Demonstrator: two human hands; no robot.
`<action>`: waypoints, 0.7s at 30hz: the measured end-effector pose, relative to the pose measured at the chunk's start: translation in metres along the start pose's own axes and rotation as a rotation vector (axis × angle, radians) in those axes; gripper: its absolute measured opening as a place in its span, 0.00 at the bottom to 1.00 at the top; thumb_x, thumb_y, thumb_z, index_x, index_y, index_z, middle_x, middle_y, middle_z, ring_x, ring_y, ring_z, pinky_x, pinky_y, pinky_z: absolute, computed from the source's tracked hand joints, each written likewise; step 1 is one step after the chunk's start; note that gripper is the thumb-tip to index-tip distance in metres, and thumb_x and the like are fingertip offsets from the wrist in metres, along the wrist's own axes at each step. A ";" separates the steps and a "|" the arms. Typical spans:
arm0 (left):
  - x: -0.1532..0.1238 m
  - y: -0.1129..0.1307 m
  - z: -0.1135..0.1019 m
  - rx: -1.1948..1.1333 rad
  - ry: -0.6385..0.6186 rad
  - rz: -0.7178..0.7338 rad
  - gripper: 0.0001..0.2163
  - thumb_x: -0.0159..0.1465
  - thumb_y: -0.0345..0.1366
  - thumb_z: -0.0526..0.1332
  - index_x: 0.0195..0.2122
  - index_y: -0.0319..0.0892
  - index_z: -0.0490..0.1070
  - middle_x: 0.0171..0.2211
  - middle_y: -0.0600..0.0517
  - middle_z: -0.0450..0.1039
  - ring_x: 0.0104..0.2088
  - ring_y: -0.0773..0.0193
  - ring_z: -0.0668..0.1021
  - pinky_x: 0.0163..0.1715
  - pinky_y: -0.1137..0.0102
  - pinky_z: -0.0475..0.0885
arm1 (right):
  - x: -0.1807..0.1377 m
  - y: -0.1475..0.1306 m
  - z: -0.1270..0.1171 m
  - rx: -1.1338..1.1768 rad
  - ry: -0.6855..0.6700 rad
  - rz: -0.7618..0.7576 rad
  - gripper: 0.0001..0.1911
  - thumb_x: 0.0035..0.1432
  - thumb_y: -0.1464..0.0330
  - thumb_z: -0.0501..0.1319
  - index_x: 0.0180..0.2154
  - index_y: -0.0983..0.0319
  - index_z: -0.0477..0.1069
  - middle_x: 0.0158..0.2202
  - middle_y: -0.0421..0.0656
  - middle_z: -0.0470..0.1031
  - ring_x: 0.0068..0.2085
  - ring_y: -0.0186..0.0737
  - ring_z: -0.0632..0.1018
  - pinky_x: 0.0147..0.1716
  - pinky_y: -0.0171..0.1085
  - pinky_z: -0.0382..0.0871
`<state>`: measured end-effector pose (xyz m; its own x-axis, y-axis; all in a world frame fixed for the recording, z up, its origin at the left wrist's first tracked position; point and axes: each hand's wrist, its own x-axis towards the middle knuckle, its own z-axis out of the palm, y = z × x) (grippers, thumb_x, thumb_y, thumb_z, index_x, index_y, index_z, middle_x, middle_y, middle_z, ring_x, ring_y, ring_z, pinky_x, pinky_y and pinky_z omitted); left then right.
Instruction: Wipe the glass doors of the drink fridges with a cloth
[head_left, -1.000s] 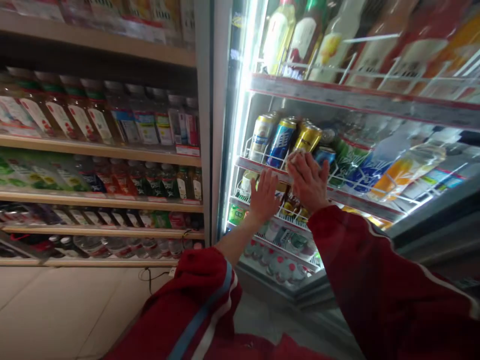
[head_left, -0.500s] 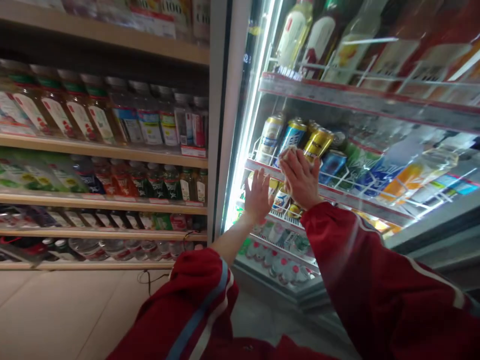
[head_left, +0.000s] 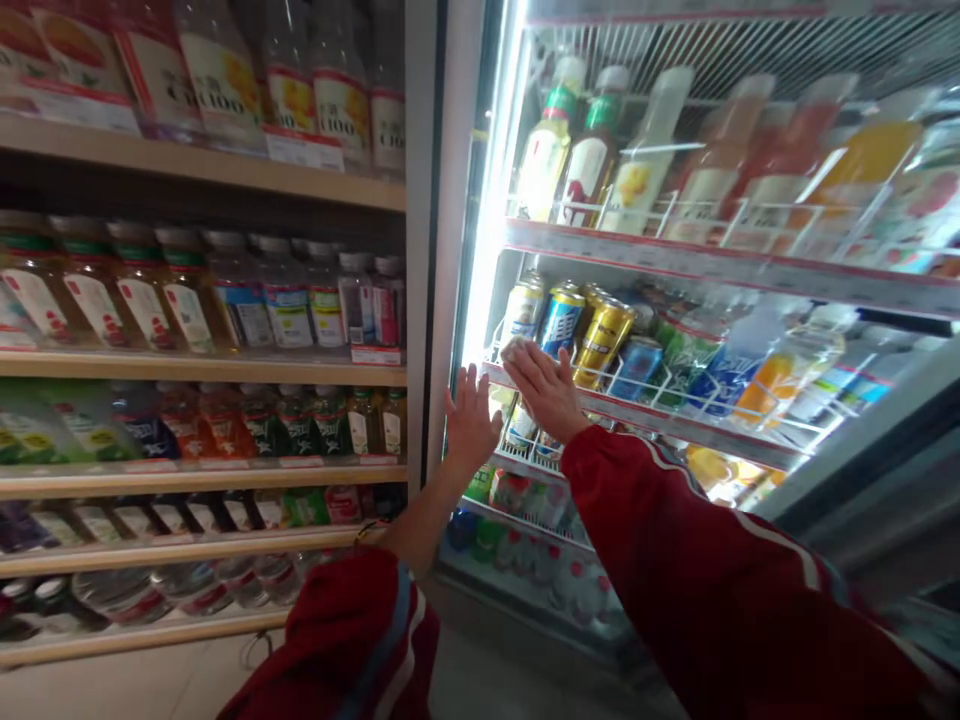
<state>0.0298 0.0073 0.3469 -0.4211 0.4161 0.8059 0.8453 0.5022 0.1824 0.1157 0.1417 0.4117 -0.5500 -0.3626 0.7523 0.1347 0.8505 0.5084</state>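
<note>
Holding a pale cloth [head_left: 515,347] beneath its fingertips, the right hand [head_left: 547,392] reaches to the front of the drinks cooler, over the left end of a shelf edge [head_left: 690,425]. Its fingers lie nearly straight and close together, the thumb a little apart; the cloth bunches out at their tips. It looks as if a glass door stands between hand and drinks, though glare and blur make that hard to settle.

The left hand [head_left: 474,425] is nearer and farther left, close to the bright light strip [head_left: 487,220], its fingers upright and spread, with nothing seen in them. Both arms wear red sleeves [head_left: 660,530].

Just beyond the right hand lean a white can [head_left: 523,305], a blue can [head_left: 561,318] and a gold can [head_left: 604,338]. Farther right is an orange drink bottle [head_left: 784,370]. Above, a row of bottles stands behind a wire rail [head_left: 664,215]. Well to the left, wooden shelves [head_left: 187,368] carry more bottles.
</note>
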 end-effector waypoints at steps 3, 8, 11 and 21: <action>0.002 -0.009 -0.002 0.026 -0.017 -0.006 0.29 0.61 0.35 0.56 0.63 0.36 0.50 0.66 0.37 0.47 0.67 0.50 0.48 0.62 0.46 0.47 | 0.000 -0.012 0.006 0.005 0.011 -0.050 0.24 0.62 0.73 0.52 0.60 0.61 0.60 0.61 0.46 0.64 0.67 0.41 0.53 0.66 0.51 0.25; 0.006 -0.026 -0.011 0.045 -0.042 -0.012 0.29 0.61 0.35 0.55 0.63 0.35 0.52 0.66 0.36 0.47 0.66 0.49 0.50 0.62 0.46 0.48 | 0.006 -0.027 0.015 0.032 -0.011 -0.138 0.22 0.63 0.74 0.50 0.58 0.61 0.63 0.61 0.43 0.65 0.65 0.41 0.58 0.66 0.50 0.25; 0.009 -0.037 -0.017 0.053 -0.019 -0.026 0.29 0.60 0.34 0.56 0.62 0.34 0.52 0.65 0.35 0.47 0.66 0.48 0.51 0.62 0.46 0.49 | 0.029 -0.025 0.018 0.074 -0.031 -0.055 0.25 0.62 0.75 0.50 0.61 0.60 0.58 0.63 0.45 0.61 0.66 0.42 0.56 0.66 0.52 0.26; 0.004 -0.063 -0.023 0.050 0.040 -0.031 0.29 0.61 0.35 0.55 0.63 0.36 0.51 0.66 0.38 0.47 0.66 0.50 0.50 0.63 0.47 0.46 | 0.042 -0.052 0.040 0.106 -0.074 -0.127 0.23 0.61 0.76 0.51 0.58 0.62 0.63 0.62 0.45 0.62 0.64 0.44 0.61 0.66 0.53 0.35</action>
<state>-0.0169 -0.0404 0.3516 -0.4328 0.3694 0.8223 0.8141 0.5519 0.1806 0.0531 0.0978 0.4002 -0.6169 -0.4436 0.6501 -0.0250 0.8367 0.5471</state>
